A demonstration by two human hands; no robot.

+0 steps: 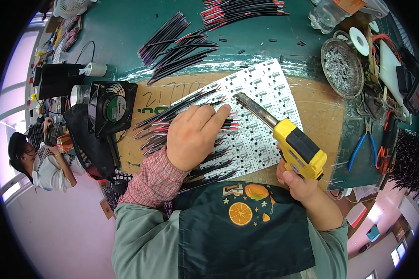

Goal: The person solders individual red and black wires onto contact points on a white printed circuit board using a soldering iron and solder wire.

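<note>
In my right hand [297, 185] is a yellow and black soldering gun [299, 145], the fingers wrapped round its grip. Its dark metal tip points up and left, over a white panel of small circuit boards [264, 122]; whether it touches the panel I cannot tell. My left hand [191, 137] lies at the panel's left side, fingers curled down over a group of short black wires with red and white ends [160, 125]. The fingertips are partly hidden, but wires stick out on both sides of the hand. More wires [214, 173] lie across the panel's lower left edge.
Cardboard [321, 104] lies under the panel. Bundled wires [165, 39] rest on the green mat beyond. At left stands a black fan [111, 109]; at right are a round metal dish [342, 67] of grey scraps and blue-handled pliers [362, 146]. Another person [46, 160] sits far left.
</note>
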